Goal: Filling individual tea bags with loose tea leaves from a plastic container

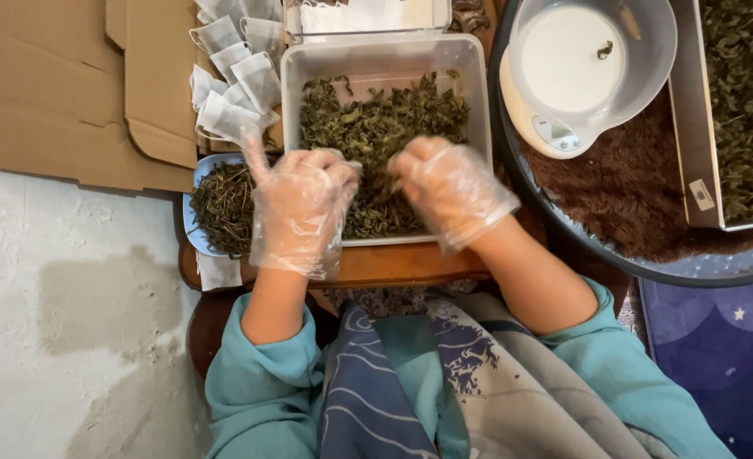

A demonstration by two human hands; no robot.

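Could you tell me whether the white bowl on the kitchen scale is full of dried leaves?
No, the white bowl on the kitchen scale holds only one small leaf scrap; the rest is bare.

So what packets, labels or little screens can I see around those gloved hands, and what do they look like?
Scale screen: small grey rectangle on the white scale's front, upper right.
Label: small pale sticker on the metal tray's side, far right.
Empty tea bags: white, see-through pouches piled upper left of the leaf tray.
Flat cardboard: brown folded box, top left.

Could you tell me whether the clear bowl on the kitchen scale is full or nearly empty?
Nearly empty: the clear bowl on the scale holds only one small dark leaf piece.
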